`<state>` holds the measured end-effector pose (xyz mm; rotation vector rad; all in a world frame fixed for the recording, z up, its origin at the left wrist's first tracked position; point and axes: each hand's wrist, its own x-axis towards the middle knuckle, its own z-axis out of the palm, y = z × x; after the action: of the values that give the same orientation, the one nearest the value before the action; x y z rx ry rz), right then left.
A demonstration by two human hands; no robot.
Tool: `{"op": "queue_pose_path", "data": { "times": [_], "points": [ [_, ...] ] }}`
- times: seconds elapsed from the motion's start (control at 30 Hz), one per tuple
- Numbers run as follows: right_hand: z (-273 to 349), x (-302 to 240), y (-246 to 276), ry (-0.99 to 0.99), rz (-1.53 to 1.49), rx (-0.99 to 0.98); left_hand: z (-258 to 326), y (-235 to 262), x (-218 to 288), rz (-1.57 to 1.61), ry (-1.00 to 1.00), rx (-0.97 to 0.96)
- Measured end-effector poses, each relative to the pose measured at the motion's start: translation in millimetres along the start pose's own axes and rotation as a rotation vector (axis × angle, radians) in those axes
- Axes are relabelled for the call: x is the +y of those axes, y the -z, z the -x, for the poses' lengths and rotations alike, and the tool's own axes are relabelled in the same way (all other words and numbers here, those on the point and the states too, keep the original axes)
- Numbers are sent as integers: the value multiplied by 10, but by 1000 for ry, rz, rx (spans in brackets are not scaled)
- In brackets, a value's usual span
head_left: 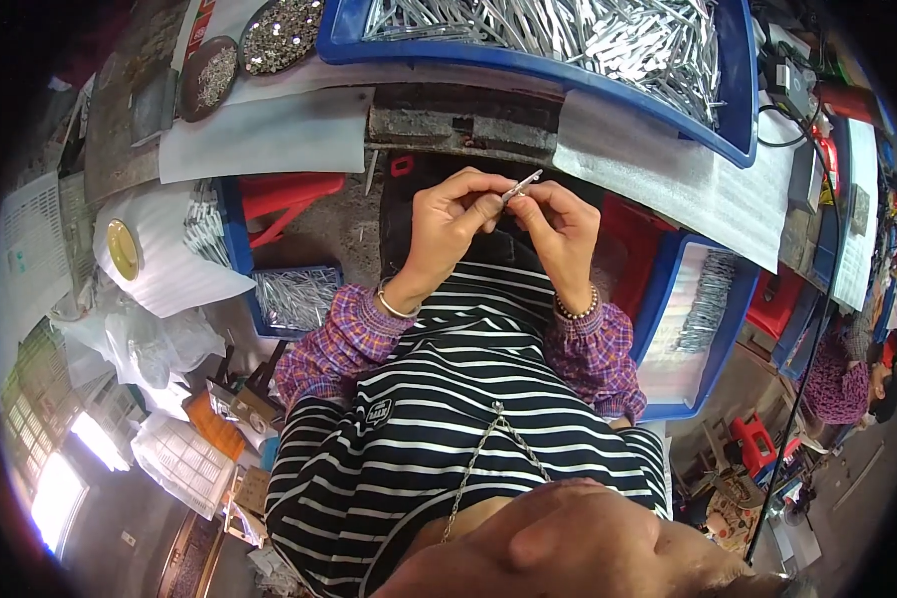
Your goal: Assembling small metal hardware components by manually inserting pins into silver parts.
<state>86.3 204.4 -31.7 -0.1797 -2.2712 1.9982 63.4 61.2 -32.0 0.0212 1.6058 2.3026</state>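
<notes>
In front of my striped apron, my left hand (455,217) pinches a slim silver metal piece (524,185) between thumb and fingers. It tilts upward to the right, its tip sticking out past my fingertips. My right hand (560,227) is closed on the same piece from the other side, thumb and forefinger close to its middle. Fingers cover its lower part, so its exact kind cannot be made out. Above both hands, a large blue tray (608,92) on the bench holds a heap of similar slim metal pieces (623,40).
Two round dishes of tiny metal parts, a brown one (207,80) and a darker one (282,36), sit at the far left. A smaller blue tray (297,301) stands left, another blue tray (658,384) right. Red stools (287,199) flank me. A co-worker's purple sleeve (837,389) shows far right.
</notes>
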Motion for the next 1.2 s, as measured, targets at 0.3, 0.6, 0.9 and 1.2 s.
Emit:
{"op": "queue_pose_path", "data": {
  "times": [0.3, 0.6, 0.9, 1.2],
  "points": [
    [-84, -66, 142, -274, -337, -187, -16, 51, 35, 229, 201, -120],
    [-4, -99, -20, -280, -319, 18, -23, 5, -38, -124, -119, 39],
    [-15, -90, 20, -313, -284, -30, -13, -7, -29, -102, -105, 34],
    [-19, -52, 26, -248, -254, -49, -36, 94, -61, 321, 258, -80]
  ]
}}
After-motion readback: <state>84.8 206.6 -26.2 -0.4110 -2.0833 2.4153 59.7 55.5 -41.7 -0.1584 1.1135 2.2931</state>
